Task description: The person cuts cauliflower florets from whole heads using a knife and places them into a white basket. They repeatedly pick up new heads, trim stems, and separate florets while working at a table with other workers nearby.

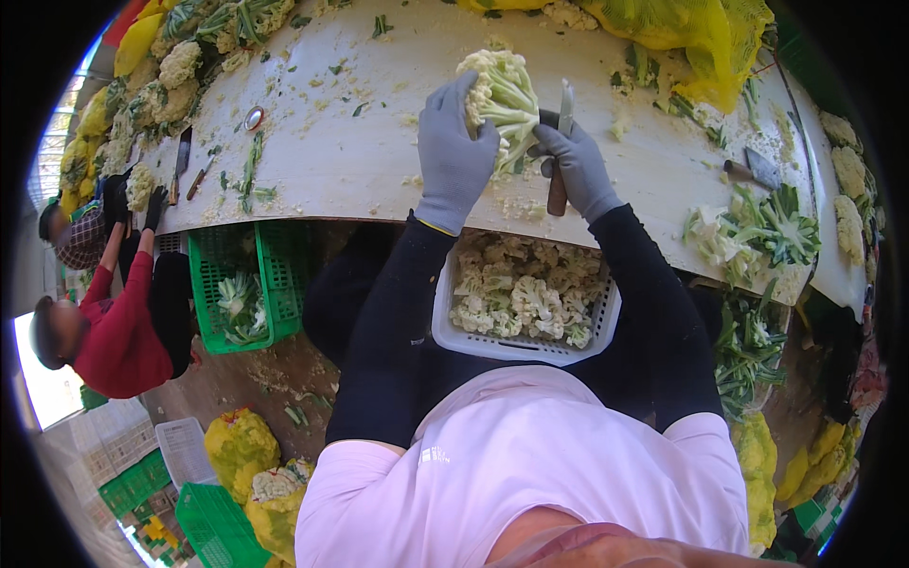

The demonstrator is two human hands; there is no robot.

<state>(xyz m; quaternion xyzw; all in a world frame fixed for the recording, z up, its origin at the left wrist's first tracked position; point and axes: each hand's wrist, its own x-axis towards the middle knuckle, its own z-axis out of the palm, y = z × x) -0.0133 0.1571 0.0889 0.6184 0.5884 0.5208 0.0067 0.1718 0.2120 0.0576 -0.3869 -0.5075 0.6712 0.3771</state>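
My left hand (pixel 458 145), in a grey glove, grips a piece of cauliflower (pixel 501 99) by its florets above the white work table (pixel 369 156). The pale branching stalks face right, towards my right hand (pixel 579 167). That hand, gloved too, is closed around a knife (pixel 557 188) with a brown handle; its blade points away from me. The right fingertips are close to the stalk end; whether they touch it I cannot tell. Between my arms, below the table edge, a white plastic basket (pixel 522 348) holds cut cauliflower florets (pixel 540 302).
Cauliflower heads (pixel 177 64) lie piled at the far left, and yellow mesh sacks (pixel 682 42) lie at the back. A cleaver (pixel 763 169) and leafy trimmings (pixel 788 224) are on the right. Green crates (pixel 245 284) stand left, near a co-worker in red (pixel 124 341).
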